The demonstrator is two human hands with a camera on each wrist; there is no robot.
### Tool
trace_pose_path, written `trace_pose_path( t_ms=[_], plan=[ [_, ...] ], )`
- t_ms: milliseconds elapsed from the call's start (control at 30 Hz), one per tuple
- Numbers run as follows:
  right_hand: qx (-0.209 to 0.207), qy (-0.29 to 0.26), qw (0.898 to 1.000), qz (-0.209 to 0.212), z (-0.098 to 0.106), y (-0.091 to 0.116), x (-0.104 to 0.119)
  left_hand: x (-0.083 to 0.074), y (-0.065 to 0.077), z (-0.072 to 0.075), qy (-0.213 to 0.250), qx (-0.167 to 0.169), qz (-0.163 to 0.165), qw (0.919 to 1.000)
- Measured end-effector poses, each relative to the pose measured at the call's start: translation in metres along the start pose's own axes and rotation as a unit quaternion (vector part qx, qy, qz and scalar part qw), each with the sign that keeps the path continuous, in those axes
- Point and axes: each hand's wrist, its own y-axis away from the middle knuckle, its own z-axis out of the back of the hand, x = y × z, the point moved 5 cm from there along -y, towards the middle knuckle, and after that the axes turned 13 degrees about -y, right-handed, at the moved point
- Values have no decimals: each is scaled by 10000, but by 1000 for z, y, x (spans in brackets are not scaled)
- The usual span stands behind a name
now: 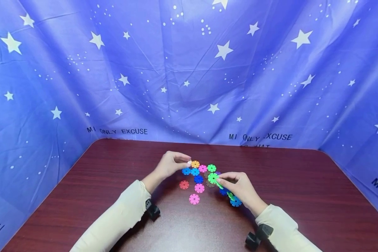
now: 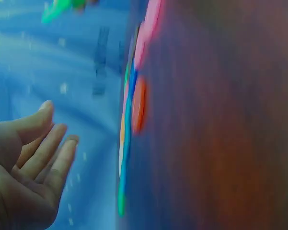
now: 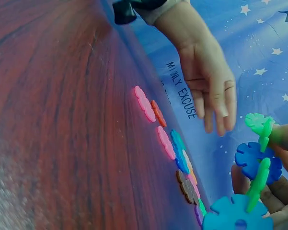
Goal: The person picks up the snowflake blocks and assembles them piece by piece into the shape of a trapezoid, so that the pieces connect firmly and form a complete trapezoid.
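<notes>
My right hand (image 1: 240,187) pinches a chain of slotted snowflake discs, with green discs (image 1: 212,178) and blue discs (image 1: 235,201) slotted together by turns. In the right wrist view the chain hangs beside the fingers, a large blue disc (image 3: 237,218) at its near end. My left hand (image 1: 168,164) is raised over the table, fingers loosely extended and nothing between them, as the left wrist view shows. Nearest to it in the head view are an orange disc (image 1: 195,164) and a light blue disc (image 1: 186,171).
Several loose discs lie flat on the dark red table (image 1: 113,175), among them a red disc (image 1: 184,184), a pink disc (image 1: 194,199), a dark blue disc (image 1: 198,179) and a green disc (image 1: 211,168). A blue star-printed curtain (image 1: 189,70) stands round the table's back and sides.
</notes>
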Motion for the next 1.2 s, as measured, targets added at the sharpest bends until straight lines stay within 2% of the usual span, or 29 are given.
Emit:
trace_pose_path(
  t_ms=[200, 400, 533, 800, 867, 1000, 1200],
  plan=[
    [-74, -158, 9998, -26, -1, 1, 0, 35, -16, 18, -133, 210, 504, 9984],
    [-177, -176, 9997, 78, -1, 1, 1, 61, -26, 20, -265, 631, 1198, 9904],
    [-160, -164, 9997, 94, -2, 1, 1, 72, -28, 20, -378, 642, 1435, 9868],
    [-201, -91, 9997, 136, 1, 1, 1, 73, -36, 21, -1052, 503, 1052, 9876],
    [-190, -83, 9997, 147, 1, 0, 0, 71, -37, 21, -1140, 509, 1050, 9866],
    [-122, -142, 9996, 192, 1, 0, 0, 69, -37, 20, -1270, 614, 1023, 9847],
    [-125, -200, 9993, 290, 2, -2, -2, 65, -34, 19, -1509, 957, 1049, 9783]
  ],
)
